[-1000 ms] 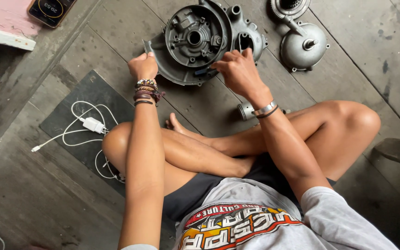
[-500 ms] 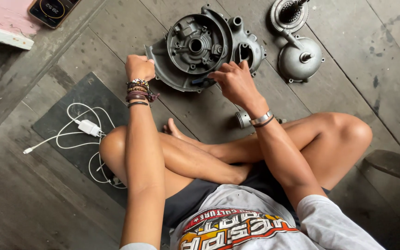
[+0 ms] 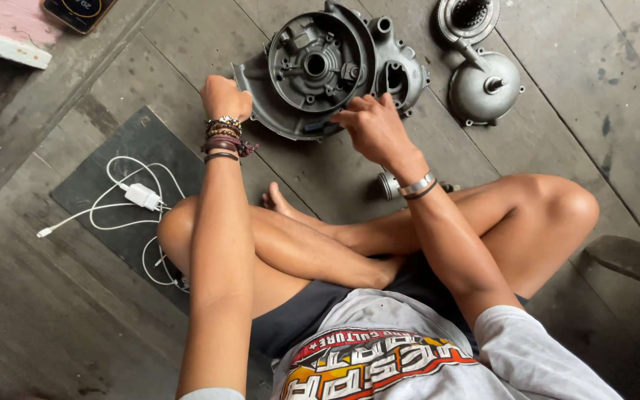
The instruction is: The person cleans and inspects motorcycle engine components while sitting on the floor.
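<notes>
Two hands meet at the grey engine crankcase half (image 3: 320, 70) lying on the wooden floor (image 3: 61, 311) before the person's crossed legs. Against the pictures a moment earlier, the left hand (image 3: 224, 96) remains fisted at the casing's left rim, apparently around a small tool I cannot make out, while the right hand (image 3: 372, 126) has settled on the near edge, fingers curled onto it. Beside lie a round engine cover (image 3: 483, 89), a white charger cable (image 3: 124, 200) and a small metal cylinder (image 3: 390, 185).
</notes>
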